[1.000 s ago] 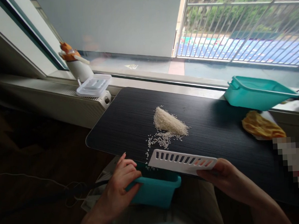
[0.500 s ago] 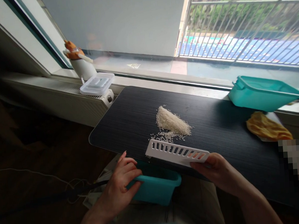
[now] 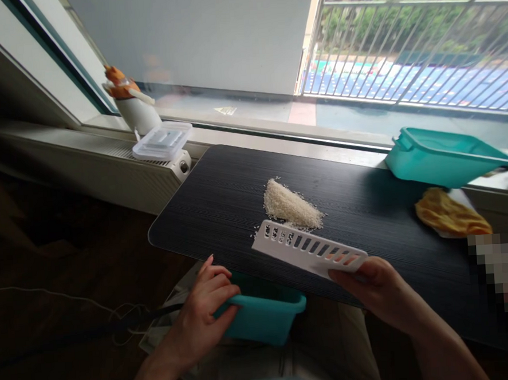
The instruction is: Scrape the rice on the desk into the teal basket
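A pile of white rice (image 3: 291,205) lies on the dark table (image 3: 211,187), with loose grains around its near side. My right hand (image 3: 376,286) is closed on the right end of a white slotted plastic strip (image 3: 305,250). The strip stands tilted on its long side at the near edge of the rice, and some grains show through its left slots. Below the table's front edge, my left hand (image 3: 212,307) grips the rim of a teal plastic bin (image 3: 262,321). The bin's inside is dark and partly under the table edge.
A second teal bin (image 3: 445,158) stands at the back right by the window. In front of it lies a yellow cloth (image 3: 451,212). A clear plastic box (image 3: 164,141) and a white bottle with an orange top (image 3: 134,105) sit at the left by the radiator (image 3: 106,164).
My right hand has moved the slotted strip away from the table's front edge, up against the rice pile. The left hand stays on the bin's rim.
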The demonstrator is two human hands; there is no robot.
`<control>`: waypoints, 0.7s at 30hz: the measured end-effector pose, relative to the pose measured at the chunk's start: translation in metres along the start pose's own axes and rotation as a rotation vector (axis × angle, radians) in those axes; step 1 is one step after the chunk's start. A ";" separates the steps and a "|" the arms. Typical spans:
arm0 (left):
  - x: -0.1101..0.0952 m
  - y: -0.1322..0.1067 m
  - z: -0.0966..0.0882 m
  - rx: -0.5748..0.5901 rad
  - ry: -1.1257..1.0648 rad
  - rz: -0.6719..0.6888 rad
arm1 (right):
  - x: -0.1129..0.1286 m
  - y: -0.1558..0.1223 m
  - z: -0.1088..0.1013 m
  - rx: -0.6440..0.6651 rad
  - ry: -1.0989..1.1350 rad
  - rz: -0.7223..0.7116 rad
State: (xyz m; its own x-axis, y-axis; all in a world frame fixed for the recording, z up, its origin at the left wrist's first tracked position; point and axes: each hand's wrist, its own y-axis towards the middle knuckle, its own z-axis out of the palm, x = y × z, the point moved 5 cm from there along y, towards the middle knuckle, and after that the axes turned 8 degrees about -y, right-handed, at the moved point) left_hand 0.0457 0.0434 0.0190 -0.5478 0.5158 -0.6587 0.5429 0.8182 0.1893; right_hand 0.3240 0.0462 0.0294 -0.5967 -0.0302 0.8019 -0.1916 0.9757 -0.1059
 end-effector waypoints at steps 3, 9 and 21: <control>-0.001 0.001 0.000 -0.008 -0.001 0.000 | -0.007 0.007 -0.001 -0.079 0.017 0.017; -0.001 0.001 -0.001 -0.014 0.005 0.007 | -0.002 0.013 0.007 -0.054 0.067 0.028; 0.000 -0.001 0.000 0.009 0.005 0.019 | -0.003 0.012 0.010 -0.032 0.079 0.023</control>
State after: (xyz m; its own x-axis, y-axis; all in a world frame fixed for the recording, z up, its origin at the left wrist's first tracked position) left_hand 0.0451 0.0427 0.0184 -0.5407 0.5324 -0.6513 0.5591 0.8059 0.1947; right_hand 0.3151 0.0560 0.0198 -0.5368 0.0084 0.8436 -0.1525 0.9825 -0.1069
